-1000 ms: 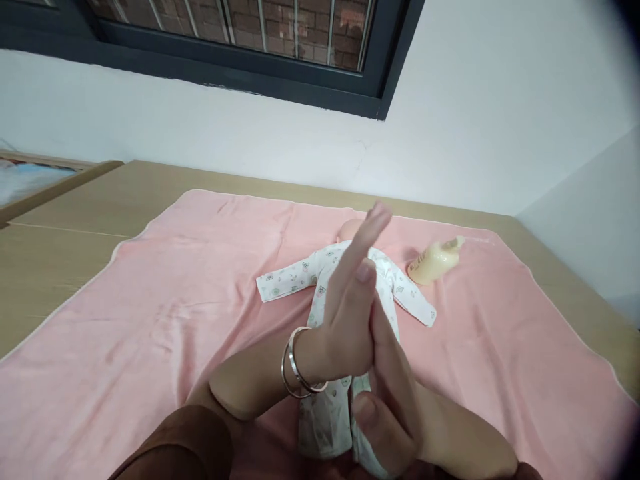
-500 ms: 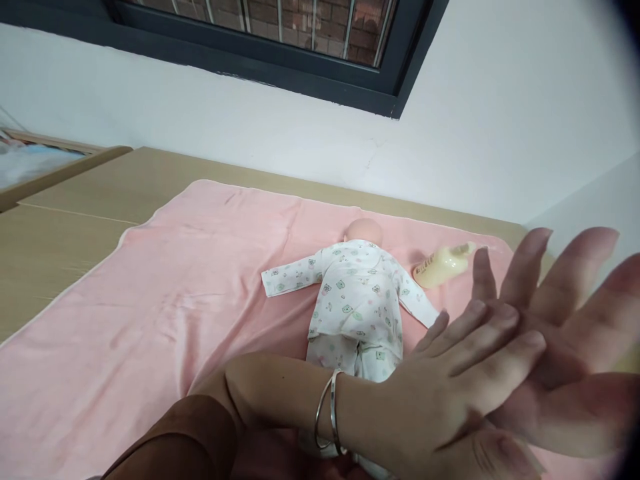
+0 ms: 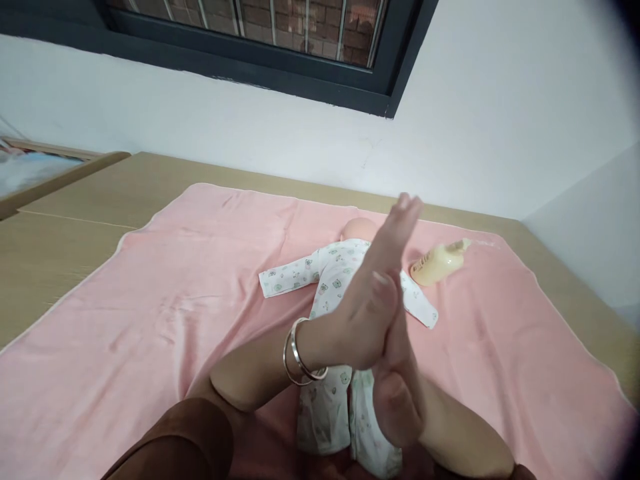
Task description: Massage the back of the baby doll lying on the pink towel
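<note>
Left hand (image 3: pixel 367 313) and right hand (image 3: pixel 400 390) pressed together, palm to palm, above dressed doll (image 3: pixel 333 280); grip of both held open, fingers straight (two bangles (image 3: pixel 294 343) worn on left wrist). Doll laid on pink blanket (image 3: pixel 200 287), head toward far edge of bench (image 3: pixel 75 233), legs toward near edge. Pump bottle (image 3: pixel 436 265) placed near blanket's far right corner, just beside one sleeve.

left hand (image 3: pixel 367 310) touches right hand (image 3: pixel 400 397) above a doll (image 3: pixel 333 277).

Dark-framed window (image 3: pixel 300 67), vertical bars (image 3: pixel 273 23), brickwork (image 3: pixel 325 28) beyond, white wall (image 3: pixel 490 113)
</note>
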The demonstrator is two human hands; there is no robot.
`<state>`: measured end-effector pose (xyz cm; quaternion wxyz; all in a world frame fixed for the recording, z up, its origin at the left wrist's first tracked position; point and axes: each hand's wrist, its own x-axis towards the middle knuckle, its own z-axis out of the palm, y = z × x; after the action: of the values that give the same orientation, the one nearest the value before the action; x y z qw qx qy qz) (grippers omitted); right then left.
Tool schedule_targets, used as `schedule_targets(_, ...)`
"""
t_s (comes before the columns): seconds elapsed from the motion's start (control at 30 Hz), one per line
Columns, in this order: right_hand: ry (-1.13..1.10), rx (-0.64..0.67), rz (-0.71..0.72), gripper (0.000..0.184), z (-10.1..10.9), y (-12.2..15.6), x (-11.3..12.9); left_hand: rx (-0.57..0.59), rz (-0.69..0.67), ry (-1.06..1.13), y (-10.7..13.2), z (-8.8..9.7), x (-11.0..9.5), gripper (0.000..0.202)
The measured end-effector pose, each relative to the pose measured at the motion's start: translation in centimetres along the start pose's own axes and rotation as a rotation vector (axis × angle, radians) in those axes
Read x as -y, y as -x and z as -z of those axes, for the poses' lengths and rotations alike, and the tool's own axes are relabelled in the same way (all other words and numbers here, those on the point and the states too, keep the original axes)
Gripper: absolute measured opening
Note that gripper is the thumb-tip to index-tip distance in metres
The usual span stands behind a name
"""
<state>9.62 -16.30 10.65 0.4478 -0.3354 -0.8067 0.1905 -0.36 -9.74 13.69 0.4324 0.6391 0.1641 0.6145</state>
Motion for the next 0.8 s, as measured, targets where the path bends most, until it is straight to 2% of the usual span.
schedule_targets(0.07, -0.057, 0.050, 0.071, 0.079, -0.3, -0.1, 0.0, -0.024, -0.025, -0.009, -0.7, 0.6, 0.0, 0.071)
schedule_targets(0.13, -0.040, 0.089, 0.079, 0.079, -0.1, -0.3, 0.3, -0.055, -0.039, 0.014, -1.6, 1.2, -0.3, 0.071)
schedule_targets(0.27, -0.041, -0.008, 0.104, 0.066, 0.4, -1.2, -0.1, -0.134, -0.017, 0.099, -3.3, 2.3, 0.1, 0.072)
schedule_targets(0.33, 0.008, -0.069, 0.062, 0.058, 0.5, -1.9, -1.8, -0.208, 0.021, 0.101, -4.1, 2.5, 1.9, 0.070)
schedule_targets(0.4, 0.178, -0.081, -0.067, 0.052, 0.3, -2.5, -4.4, -0.293, 0.086, 0.073, -4.7, 2.5, 5.0, 0.065)
schedule_targets(0.47, 0.408, 0.020, -0.271, 0.050, -0.2, -3.1, -7.4, -0.391, 0.205, 0.021, -4.9, 2.3, 8.6, 0.056)
schedule_targets(0.53, 0.540, 0.181, -0.394, 0.049, -0.9, -3.4, -10.1, -0.491, 0.394, -0.066, -4.8, 2.0, 12.1, 0.041)
schedule_targets(0.6, 0.605, 0.291, -0.405, 0.051, -1.4, -3.5, -12.1, -0.571, 0.567, -0.165, -4.7, 1.9, 14.6, 0.031)
schedule_targets(0.7, 0.622, 0.333, -0.348, 0.053, -1.0, -3.7, -13.8, -0.579, 0.595, -0.203, -4.5, 2.0, 16.4, 0.028)
schedule_targets(0.8, 0.553, 0.348, -0.271, 0.052, 0.3, -3.8, -14.8, -0.558, 0.584, -0.230, -4.4, 2.3, 16.7, 0.026)
